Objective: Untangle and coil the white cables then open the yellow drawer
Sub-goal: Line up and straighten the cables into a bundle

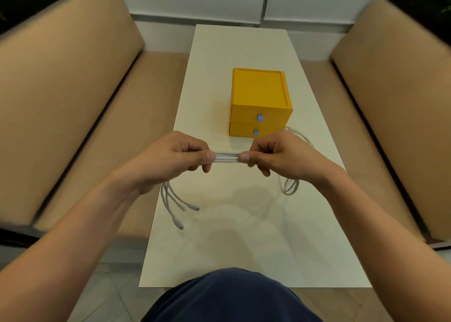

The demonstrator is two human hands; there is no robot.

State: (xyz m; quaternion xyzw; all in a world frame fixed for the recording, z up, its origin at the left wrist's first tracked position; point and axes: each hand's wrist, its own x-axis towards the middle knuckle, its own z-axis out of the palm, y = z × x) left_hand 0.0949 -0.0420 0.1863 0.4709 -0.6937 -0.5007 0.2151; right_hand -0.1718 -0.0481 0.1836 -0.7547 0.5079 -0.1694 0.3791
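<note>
Three strands of white cable [227, 157] run taut and side by side between my two hands, held above the white table [244, 236]. My left hand [175, 157] pinches them on the left; their plug ends hang below it. My right hand [280, 157] pinches them on the right, where loops droop under the wrist and trail behind toward the box. Just beyond my hands stands the yellow drawer box [260, 102], two stacked drawers with small blue knobs, both closed.
Tan cushioned benches [73, 102] flank the narrow table on both sides. A white wall stands past the table's far end. My dark blue clothing [229, 297] fills the bottom edge.
</note>
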